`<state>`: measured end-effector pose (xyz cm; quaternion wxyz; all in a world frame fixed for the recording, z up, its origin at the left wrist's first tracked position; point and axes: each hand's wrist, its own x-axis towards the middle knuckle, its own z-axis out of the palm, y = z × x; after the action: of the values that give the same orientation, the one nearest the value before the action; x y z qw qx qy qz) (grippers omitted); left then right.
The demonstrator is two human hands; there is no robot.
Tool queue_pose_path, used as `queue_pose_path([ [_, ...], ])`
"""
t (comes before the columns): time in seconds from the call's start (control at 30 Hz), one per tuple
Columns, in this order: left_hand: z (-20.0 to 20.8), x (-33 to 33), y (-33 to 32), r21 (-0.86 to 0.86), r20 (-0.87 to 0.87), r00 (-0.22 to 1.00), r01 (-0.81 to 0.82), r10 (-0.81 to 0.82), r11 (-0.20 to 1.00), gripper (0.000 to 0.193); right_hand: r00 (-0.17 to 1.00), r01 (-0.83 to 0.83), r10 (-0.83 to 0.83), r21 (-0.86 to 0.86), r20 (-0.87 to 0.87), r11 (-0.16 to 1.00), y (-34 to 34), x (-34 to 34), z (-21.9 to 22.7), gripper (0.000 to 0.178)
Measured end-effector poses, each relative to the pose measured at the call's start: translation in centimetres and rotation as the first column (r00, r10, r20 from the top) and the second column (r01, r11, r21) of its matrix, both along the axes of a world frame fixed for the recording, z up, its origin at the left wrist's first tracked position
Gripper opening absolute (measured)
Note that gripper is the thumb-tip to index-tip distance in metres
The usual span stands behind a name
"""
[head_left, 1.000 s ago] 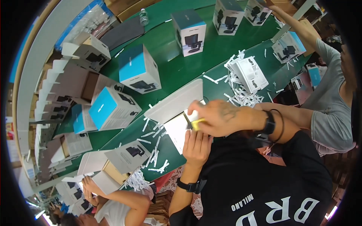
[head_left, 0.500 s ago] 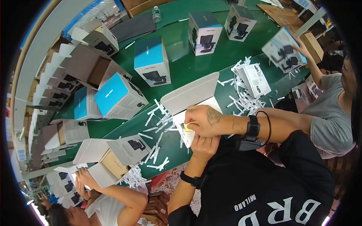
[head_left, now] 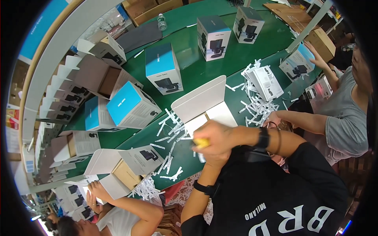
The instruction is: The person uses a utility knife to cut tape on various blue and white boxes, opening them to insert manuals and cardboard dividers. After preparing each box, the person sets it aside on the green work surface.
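Above the near edge of the green table, my right hand (head_left: 220, 137) is closed round a small yellow tool (head_left: 201, 142), blurred by motion; its exact kind cannot be made out. My left hand (head_left: 217, 158) lies just under the right one, its fingers hidden. In front of both hands stands an opened white carton (head_left: 201, 100) with its lid flap raised. Part of that carton is covered by my right hand and forearm. White paper strips (head_left: 170, 128) lie loose to its left.
Several blue-topped printed boxes (head_left: 164, 69) stand across the green table (head_left: 189, 53). A white box (head_left: 266, 83) rests on paper strips at right. A co-worker's hands (head_left: 97, 192) handle an opened box at lower left; another co-worker's hand (head_left: 311, 54) touches a box at right.
My right hand with the yellow tool has moved slightly down and toward me, over my left hand. At right, the co-worker's box has come down to the table. The view has shifted slightly.
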<state>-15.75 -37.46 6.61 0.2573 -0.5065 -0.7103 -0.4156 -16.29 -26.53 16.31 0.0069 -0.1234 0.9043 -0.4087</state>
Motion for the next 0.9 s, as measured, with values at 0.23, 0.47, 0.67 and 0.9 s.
queue_pose_path([
  [0.23, 1.9, 0.2, -1.1, -0.171, 0.154, 0.987, 0.083, -0.057, 0.982, 0.028, 0.874, 0.472, -0.484, 0.287, -0.033, 0.833, 13.0, 5.3, 7.0, 0.04],
  [0.47, 6.6, -1.9, -3.9, -0.029, 0.594, 0.761, 0.345, -0.262, 0.938, 0.029, 0.927, 0.373, -0.36, -0.178, 0.103, 0.911, 6.7, 2.7, 9.5, 0.03],
  [0.67, 4.2, -1.5, -5.2, 0.441, 0.874, 0.104, 0.243, -0.475, 0.864, 0.043, 0.925, 0.38, -0.377, 0.157, -0.045, 0.912, 2.4, 10.9, 8.5, 0.026],
  [0.9, 4.5, 0.1, -4.6, 0.484, 0.869, -0.016, 0.238, -0.495, 0.842, 0.043, 0.599, 0.725, -0.489, -0.17, 0.634, 0.668, -0.7, 13.3, 7.8, 0.027],
])
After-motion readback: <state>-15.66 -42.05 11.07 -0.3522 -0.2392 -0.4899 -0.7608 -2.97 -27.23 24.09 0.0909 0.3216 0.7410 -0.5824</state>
